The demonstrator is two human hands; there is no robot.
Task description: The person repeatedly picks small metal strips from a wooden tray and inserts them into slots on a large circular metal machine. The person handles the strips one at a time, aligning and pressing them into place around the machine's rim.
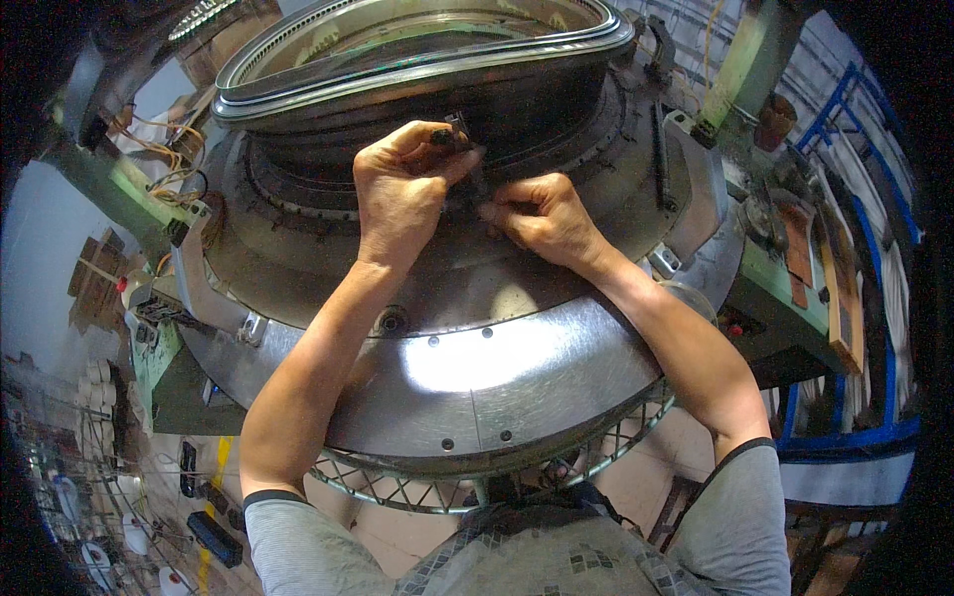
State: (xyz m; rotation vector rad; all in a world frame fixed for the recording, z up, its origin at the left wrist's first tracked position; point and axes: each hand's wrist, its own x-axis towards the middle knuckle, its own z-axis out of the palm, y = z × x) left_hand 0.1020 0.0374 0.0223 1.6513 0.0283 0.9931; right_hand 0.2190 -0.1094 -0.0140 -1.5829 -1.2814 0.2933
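Both my hands are raised over a large round machine, which looks like a circular knitting machine, in front of its dark cylinder [397,149]. My left hand [402,189] pinches a small dark metal piece [456,127] between thumb and fingers, close to the cylinder wall. Slightly lower and to the right, my right hand [545,217] is closed with its fingertips together. Whatever lies between those fingertips is too small and dark to make out. Below the hands spreads the dull metal bed [467,273] of the machine.
A shiny metal ring plate [556,363] with screws curves between me and the bed. Green machine arms [114,189] stand at both sides, with orange cables [179,149] on the left one. A blue frame [865,219] rises at the right. White cones [99,387] stand lower left.
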